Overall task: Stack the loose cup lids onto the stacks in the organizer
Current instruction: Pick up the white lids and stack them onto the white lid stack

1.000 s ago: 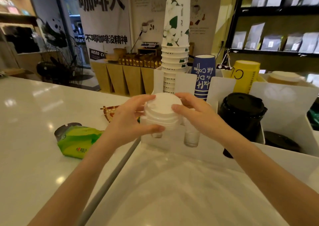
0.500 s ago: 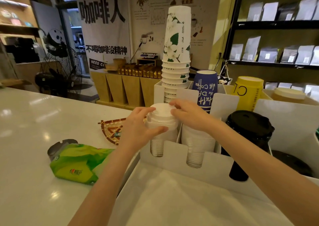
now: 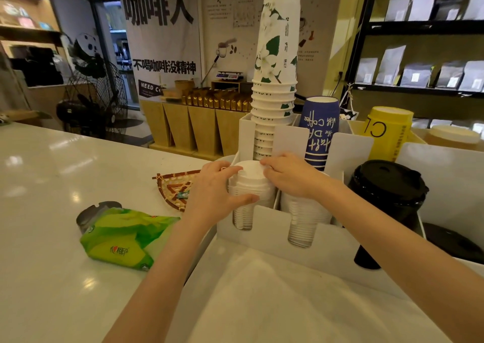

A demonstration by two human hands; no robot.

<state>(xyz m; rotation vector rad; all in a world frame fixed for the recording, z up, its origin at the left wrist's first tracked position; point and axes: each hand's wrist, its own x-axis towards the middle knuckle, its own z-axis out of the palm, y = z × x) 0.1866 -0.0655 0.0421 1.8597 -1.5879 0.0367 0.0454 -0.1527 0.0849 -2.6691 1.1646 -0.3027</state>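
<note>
A stack of white cup lids [image 3: 250, 182] sits in the front left slot of the white organizer [image 3: 324, 240]. My left hand [image 3: 212, 196] wraps its left side, thumb across the front. My right hand [image 3: 290, 175] grips its top right edge with the fingertips. A second stack of white lids [image 3: 303, 217] fills the slot to the right, lower than the first. A stack of black lids [image 3: 387, 185] stands further right. Lower lids of both white stacks show through the front cut-outs.
Tall stacked white floral cups [image 3: 275, 80], a blue cup stack [image 3: 318, 130] and a yellow cup stack [image 3: 387, 130] stand in the organizer's back row. A green wipes pack [image 3: 123, 238] and a woven fan-shaped tray [image 3: 178, 188] lie on the white counter [image 3: 52, 185] at left.
Both hands have lowered the white lids down into the front left slot; the stack now sits deeper in the organizer. The camera has moved closer.
</note>
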